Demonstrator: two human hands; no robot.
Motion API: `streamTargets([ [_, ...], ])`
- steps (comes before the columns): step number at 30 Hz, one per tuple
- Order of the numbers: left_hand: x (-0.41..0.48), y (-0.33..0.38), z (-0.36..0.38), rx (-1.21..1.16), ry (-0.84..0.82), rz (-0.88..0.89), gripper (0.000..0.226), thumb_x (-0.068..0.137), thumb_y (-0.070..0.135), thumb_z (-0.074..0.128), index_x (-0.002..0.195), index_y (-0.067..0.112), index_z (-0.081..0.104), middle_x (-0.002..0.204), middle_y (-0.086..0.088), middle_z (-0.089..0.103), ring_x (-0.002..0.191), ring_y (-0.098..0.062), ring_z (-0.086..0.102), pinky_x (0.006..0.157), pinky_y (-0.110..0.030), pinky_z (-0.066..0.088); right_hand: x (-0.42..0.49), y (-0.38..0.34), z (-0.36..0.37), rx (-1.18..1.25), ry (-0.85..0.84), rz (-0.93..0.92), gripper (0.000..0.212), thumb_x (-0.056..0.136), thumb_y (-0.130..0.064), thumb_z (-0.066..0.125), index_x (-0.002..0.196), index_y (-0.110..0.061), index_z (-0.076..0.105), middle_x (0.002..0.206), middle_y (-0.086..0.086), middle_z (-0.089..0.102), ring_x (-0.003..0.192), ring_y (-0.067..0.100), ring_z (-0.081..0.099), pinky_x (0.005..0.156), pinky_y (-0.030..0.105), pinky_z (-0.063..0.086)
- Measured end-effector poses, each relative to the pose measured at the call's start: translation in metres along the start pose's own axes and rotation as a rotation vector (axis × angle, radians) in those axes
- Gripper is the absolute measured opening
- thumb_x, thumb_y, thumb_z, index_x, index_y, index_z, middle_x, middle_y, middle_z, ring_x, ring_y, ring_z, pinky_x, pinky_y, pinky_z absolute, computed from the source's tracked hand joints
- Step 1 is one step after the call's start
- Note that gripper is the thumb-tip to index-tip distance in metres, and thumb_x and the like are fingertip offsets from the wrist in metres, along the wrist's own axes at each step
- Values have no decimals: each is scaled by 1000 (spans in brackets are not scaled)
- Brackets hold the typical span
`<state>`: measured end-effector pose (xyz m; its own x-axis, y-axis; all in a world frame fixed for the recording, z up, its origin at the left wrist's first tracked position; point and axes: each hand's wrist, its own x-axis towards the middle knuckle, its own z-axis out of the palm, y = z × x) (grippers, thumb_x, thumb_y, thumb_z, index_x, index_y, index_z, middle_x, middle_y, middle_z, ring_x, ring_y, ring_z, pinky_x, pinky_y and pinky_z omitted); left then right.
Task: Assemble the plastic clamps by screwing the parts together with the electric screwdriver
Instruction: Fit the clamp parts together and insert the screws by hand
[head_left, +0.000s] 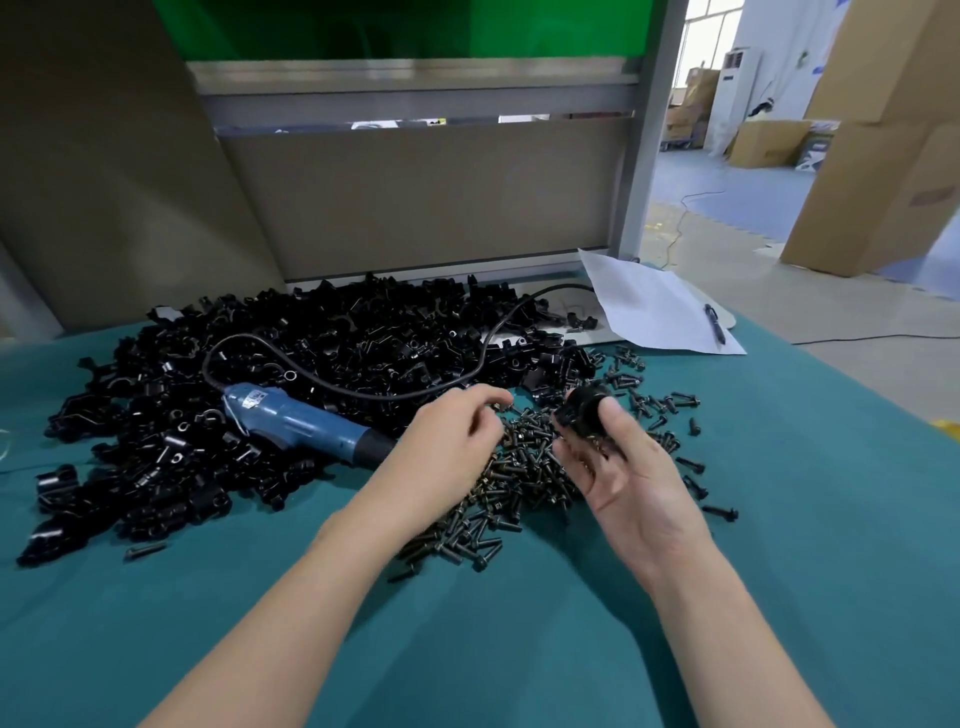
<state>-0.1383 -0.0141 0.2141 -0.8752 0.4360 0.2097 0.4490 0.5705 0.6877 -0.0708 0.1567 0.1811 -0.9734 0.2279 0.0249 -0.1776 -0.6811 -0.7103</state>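
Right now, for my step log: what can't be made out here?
Head view:
Bit of the electric screwdriver: hidden behind the left hand.
Whether the left fingertips pinch a screw from the screw pile: blurred, too small.
The clamp part in the right hand: motion-blurred, shape unclear.

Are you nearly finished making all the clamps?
Not nearly. No finished clamps can be picked out. The right hand holds one clamp piece while the left hand reaches into the screws. The screwdriver lies unused on the big pile of loose parts left to do.
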Motion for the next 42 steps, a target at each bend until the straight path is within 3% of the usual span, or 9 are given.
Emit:
streamTargets([
  [1,-14,-2,-3,-250,78,-17,27,105,21,48,119,33,67,78,13,65,62,-7,53,59,-29,50,0,4,2,-73,-16,6,34,85,-24,75,116,-10,75,119,12,74,105,23,73,79,31,62],
  [3,-42,-9,-4,-559,226,-44,22,102,17,58,111,31,72,87,12,74,75,-5,66,69,-22,56,-1,13,9,-233,-55,12,38,80,-28,85,115,-16,77,118,10,76,107,22,74,80,33,62],
  [8,-80,-33,10,-798,354,-159,19,96,5,63,108,18,71,94,2,79,84,-5,72,77,-13,53,-12,33,20,-540,-195,21,37,73,-40,83,109,-33,80,113,0,78,105,16,74,82,30,62],
  [14,-82,-35,13,-785,363,-130,18,97,7,63,107,20,72,95,3,79,90,-6,73,82,-16,53,-18,37,21,-687,-242,20,27,84,-31,85,108,-39,79,110,-4,79,101,13,75,80,28,61],
  [23,-83,-41,16,-770,340,-134,13,96,17,67,104,25,74,92,4,78,85,-7,71,79,-18,54,-17,41,18,-758,-265,-2,31,79,-34,79,110,-36,78,109,-1,79,101,17,75,82,29,62],
  [31,-85,-42,17,-639,317,-136,24,91,52,60,85,31,71,69,13,67,60,-2,54,59,-20,43,-17,45,14,-932,-336,-70,26,87,-36,82,109,-48,75,104,-11,79,93,5,73,89,26,59],
  [35,-83,-43,17,-656,302,-101,7,97,29,66,97,31,73,78,16,69,65,2,58,62,-15,44,-16,45,14,-923,-331,-88,27,84,-43,83,109,-46,75,105,-10,79,95,7,74,91,27,59],
  [38,-82,-43,16,-724,266,-102,15,97,21,67,104,33,73,83,16,70,70,0,61,63,-15,48,-16,44,13,-917,-331,-97,28,82,-38,79,109,-44,76,104,-8,79,94,8,74,90,28,59],
  [42,-83,-40,15,-783,271,-161,16,90,48,61,101,40,69,82,11,68,67,-6,60,60,-19,49,-15,43,13,-931,-329,-100,26,82,-35,79,106,-48,76,102,-10,79,90,7,74,89,27,59],
])
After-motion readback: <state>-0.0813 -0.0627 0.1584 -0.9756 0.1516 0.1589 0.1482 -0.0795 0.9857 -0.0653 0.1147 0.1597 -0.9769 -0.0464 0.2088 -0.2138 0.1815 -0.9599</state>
